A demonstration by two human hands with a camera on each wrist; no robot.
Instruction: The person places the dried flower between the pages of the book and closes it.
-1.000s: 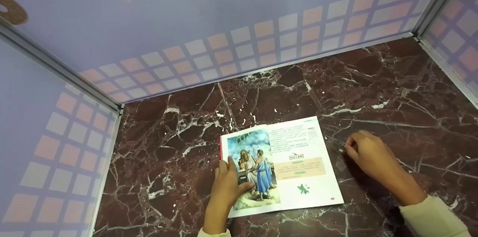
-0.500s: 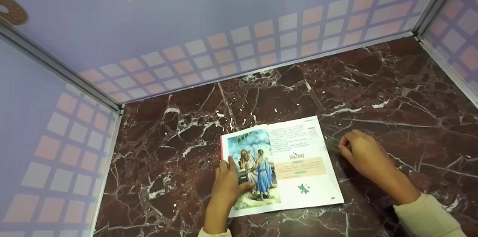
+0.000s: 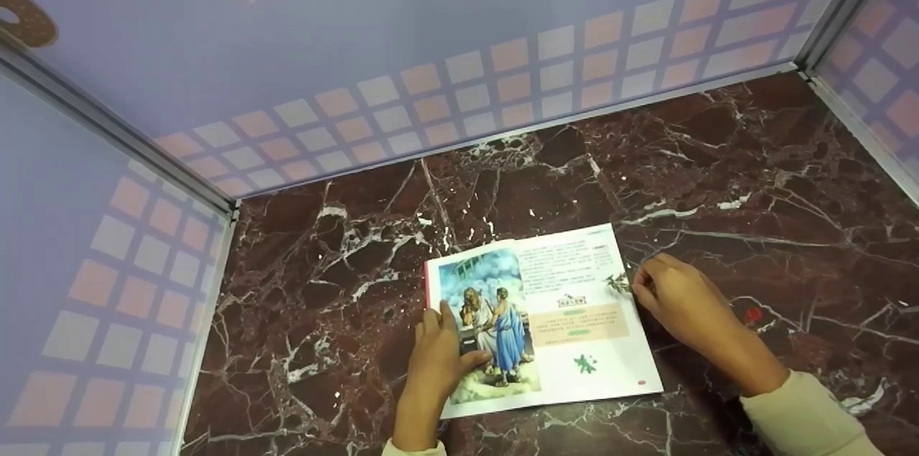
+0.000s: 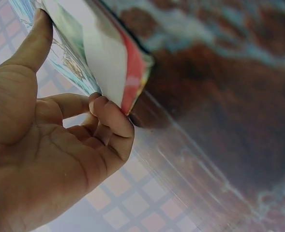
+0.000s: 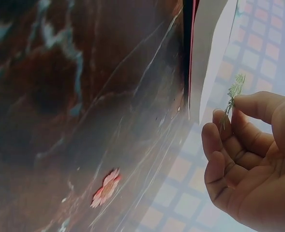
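An open book (image 3: pixel 589 370) lies on the marble-patterned surface, a painting of two robed figures on its left page and printed text on its right. My left hand (image 3: pixel 434 352) holds the book's left side, thumb over the picture; in the left wrist view its fingers curl at the red-trimmed edge of the cover (image 4: pixel 132 79). Between thumb and fingertips my right hand (image 3: pixel 682 298) pinches a small feathery green sprig (image 5: pixel 235 89), which overlaps the right page's outer edge in the head view. A small flower (image 5: pixel 106 188), reddish with pale petals, lies under my right wrist.
Dark red-brown marbled tabletop (image 3: pixel 323 341) with white veins surrounds the book. Lilac panels with a pink and white checked pattern (image 3: pixel 431 108) stand along the back, left and right.
My right hand has moved left to the book's right edge, bringing the sprig into sight over the page. The red flower has come into view behind it. The left hand stays put.
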